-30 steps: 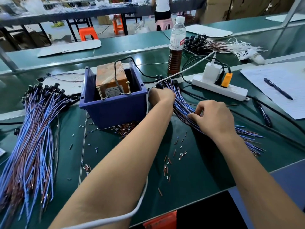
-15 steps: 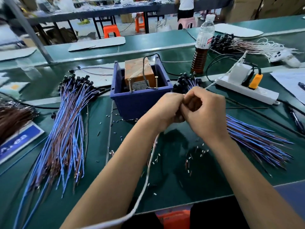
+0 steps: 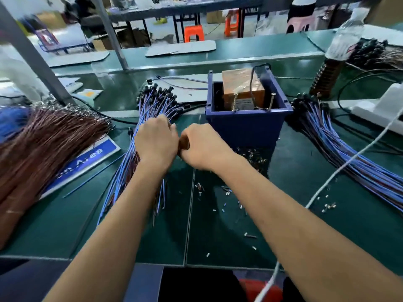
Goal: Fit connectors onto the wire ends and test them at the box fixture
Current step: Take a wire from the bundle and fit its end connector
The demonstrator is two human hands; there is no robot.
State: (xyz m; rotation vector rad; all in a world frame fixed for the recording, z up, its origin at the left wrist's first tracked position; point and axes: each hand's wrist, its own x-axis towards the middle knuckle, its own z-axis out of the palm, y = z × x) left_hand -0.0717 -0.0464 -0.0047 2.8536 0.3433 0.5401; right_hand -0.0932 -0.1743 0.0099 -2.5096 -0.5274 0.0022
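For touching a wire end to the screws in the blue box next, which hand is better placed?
Probably the right hand: it sits just in front of the blue box, while the left hand is farther left, over the blue wire bundle.

clearance: green mat [image 3: 218, 232] near-centre open, only scattered small terminals [image 3: 224, 190] | left: blue wire bundle [image 3: 139, 136] under left hand [image 3: 156, 143], brown wire bundle [image 3: 43, 144] beyond | far-centre: blue box fixture [image 3: 246, 125] blocks | right: second blue wire bundle [image 3: 340, 149], white cable [image 3: 349, 162] crossing it
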